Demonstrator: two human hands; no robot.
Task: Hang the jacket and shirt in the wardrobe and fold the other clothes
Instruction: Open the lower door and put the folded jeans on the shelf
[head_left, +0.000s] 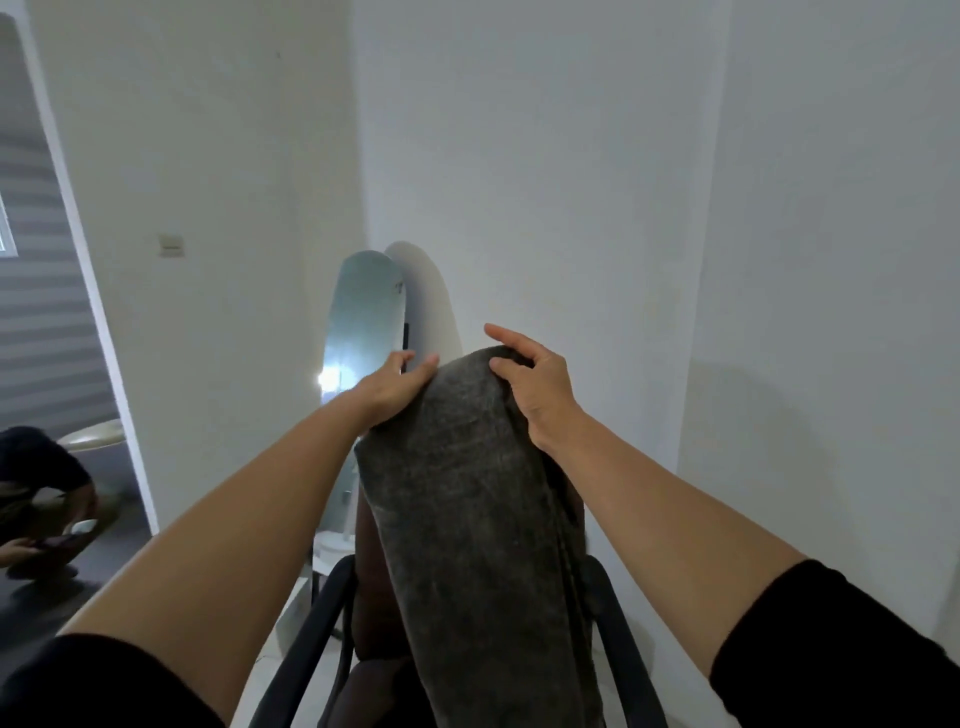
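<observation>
While both of my arms reach forward, I have a dark grey garment (467, 509) held up in front of me, its top edge raised and its length hanging down over a black chair (306, 660) below. My left hand (389, 387) lies against the garment's upper left edge with fingers nearly straight. My right hand (530, 379) pinches the top right corner, thumb and fingers curled on the cloth. An oval mirror (363, 322) leans in the wall corner behind, and another person (41, 493) crouches beyond the doorway at far left.
</observation>
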